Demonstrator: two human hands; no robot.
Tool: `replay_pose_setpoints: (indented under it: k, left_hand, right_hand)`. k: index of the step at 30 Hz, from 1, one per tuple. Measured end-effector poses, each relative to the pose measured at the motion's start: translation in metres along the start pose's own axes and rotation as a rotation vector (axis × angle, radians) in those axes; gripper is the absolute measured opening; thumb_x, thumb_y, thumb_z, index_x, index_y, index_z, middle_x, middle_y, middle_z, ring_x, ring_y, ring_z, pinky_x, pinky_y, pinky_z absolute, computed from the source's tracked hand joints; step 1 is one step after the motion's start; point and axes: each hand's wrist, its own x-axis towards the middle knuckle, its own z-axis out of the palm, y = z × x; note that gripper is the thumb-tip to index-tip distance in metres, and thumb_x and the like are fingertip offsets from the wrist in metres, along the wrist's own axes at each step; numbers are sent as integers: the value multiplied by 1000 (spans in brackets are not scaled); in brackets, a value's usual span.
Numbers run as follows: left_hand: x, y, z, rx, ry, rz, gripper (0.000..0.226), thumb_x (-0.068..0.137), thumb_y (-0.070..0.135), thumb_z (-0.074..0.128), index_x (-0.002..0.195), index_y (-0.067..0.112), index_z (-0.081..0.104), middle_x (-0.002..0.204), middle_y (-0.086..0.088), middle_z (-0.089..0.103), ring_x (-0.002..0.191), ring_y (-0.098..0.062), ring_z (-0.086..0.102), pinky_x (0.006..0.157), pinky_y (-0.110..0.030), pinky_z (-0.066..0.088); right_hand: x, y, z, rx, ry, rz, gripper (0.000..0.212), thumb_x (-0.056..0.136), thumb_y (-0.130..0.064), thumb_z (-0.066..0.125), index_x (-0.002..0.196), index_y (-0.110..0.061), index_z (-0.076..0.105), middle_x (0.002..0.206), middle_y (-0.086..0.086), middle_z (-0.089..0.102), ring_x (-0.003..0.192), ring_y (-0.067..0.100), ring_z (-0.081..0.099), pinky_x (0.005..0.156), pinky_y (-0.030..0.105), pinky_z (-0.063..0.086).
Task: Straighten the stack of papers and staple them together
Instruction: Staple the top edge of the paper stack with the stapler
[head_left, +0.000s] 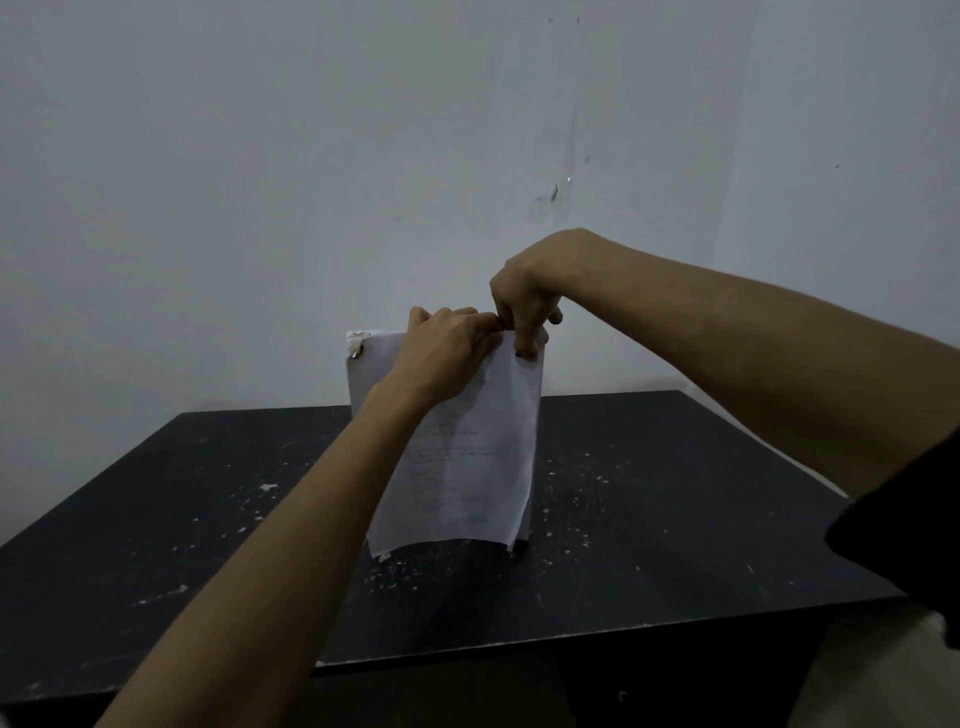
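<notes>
Above a scuffed black table, a thin stack of white printed papers stands upright, its bottom edge touching the top. Both the left hand and right hand pinch its upper edge, each grip clenched on paper, before a pale wall.

The stack of papers is standing upright on its bottom edge, which is resting on the dark table near the middle. The sheets are white, and the front one is carrying faint lines of printed text. Its lower edge is curling slightly forward. The top edge is being pinched from above. At the upper left corner a small metal clip or staple is showing beside a torn bit of paper.
</notes>
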Motion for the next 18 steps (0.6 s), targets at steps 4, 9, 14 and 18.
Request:
replay_pose_setpoints:
  k: [4,9,14,18]
  left_hand:
    - [1,1,0,3,-8,3,32,103,34,35,119,29,63,102,0,66,93,-24,58,79,-36,25]
    - [1,0,0,3,-16,0,32,103,34,35,119,30,63,102,0,65,93,-24,58,79,-36,25]
    - [1,-1,1,1,-23,-2,33,103,35,35,121,30,62,103,0,65,94,-24,58,81,-38,28]
    - [2,-1,1,-5,-22,-6,33,103,35,34,121,30,62,102,0,66,93,-23,58,83,-39,30]
  right_hand:
    - [0,0,-1,-25,-6,-2,21,76,-40,79,78,-25,64,79,-8,68,75,13,69,95,43,53]
    - [0,-1,0,-41,8,0,27,77,-41,79,92,-21,69,70,-7,63,78,14,68,95,43,53]
    - [0,1,1,-70,34,-35,36,79,-42,77,105,-17,73,88,1,71,81,16,67,85,36,54]
    - [1,3,6,-136,125,-58,38,82,-46,73,107,-18,74,96,2,73,86,19,65,65,30,43]
